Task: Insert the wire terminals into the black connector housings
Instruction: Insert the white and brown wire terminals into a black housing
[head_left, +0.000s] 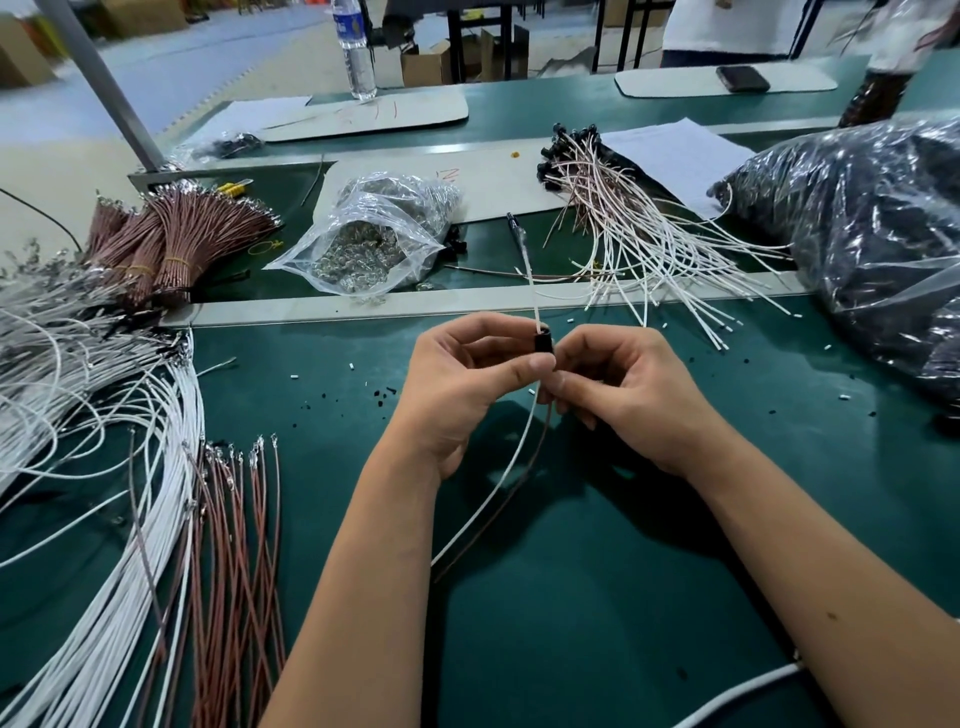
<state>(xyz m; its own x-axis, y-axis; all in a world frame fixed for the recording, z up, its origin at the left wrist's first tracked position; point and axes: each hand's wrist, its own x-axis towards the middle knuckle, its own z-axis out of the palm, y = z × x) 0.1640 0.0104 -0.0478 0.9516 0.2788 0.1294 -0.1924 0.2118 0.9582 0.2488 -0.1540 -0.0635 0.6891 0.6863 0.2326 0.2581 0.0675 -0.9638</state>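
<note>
Dark green bench (597, 597). Black housing (544, 344) with white wire (498, 483) and brown wire (511, 488). White wires (104, 493) at left edge, reddish-brown wires (239, 545) beside them. Brown bundles (171, 244) with yellow bands, far left. Clear bag (374, 234) of silver terminals. Glossy bag (857, 218) of black parts, right edge. White paper (670, 150). Blue-labelled clear bottle (356, 47), far edge.

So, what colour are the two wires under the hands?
White wire and brown wire, head view.
</note>
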